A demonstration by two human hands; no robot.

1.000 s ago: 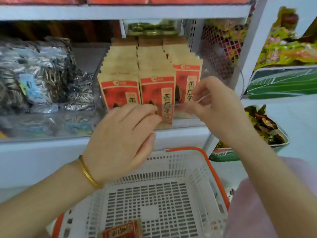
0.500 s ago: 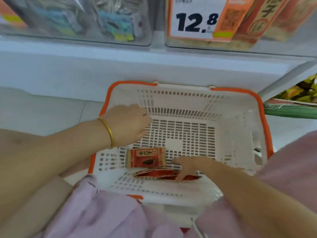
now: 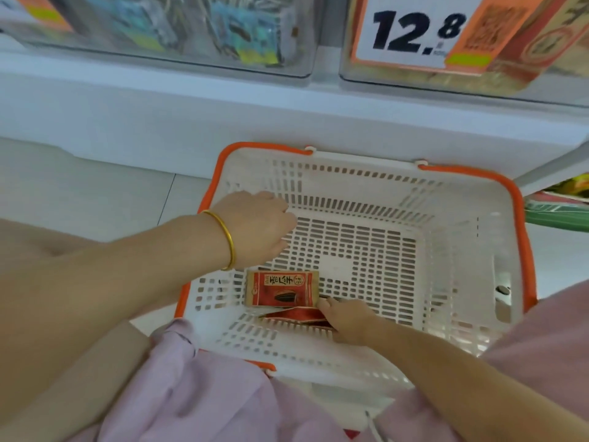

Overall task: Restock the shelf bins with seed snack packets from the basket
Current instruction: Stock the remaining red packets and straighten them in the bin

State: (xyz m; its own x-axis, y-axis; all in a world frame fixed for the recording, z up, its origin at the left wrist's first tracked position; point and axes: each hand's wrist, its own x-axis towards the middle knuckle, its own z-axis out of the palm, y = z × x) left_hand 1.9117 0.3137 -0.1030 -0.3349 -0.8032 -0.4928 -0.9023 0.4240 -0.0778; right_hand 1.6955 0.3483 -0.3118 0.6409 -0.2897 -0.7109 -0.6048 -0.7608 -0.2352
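**Trainee:** Location of stock?

**Lead:** On the floor of the basket, toward the near wall. One seed snack packet flat, face up. More red packets just beside it, partly under the right hand. Bare mesh elsewhere.

**Trainee:** Status of grip?

**Lead:** Right hand: fingertips down at the edge of the lower packets, thumb tip at the corner of the face-up one. Clamped or merely touching: impossible to tell from this view. Left hand: poised over the left side of the basket, fingers loosely bent, nothing visibly held.

**Trainee:** Correct procedure for the pickup?

**Lead:** Slide the right fingers fully under the lower packets; avoid pinching a single corner. Bring the left hand down onto the face-up packet and draw it on top of the others. Square the edges, then lift as one stack. Probably slick film, so grip across the width with the thumb on top. Keep all faces turned one way.

**Trainee:** Destination?

**Lead:** Most likely the clear shelf bin behind the 12.8 price tag, judging by the similar red-and-tan packs inside. Not the left bin of striped packs. Insert upright, label outward, without crushing.
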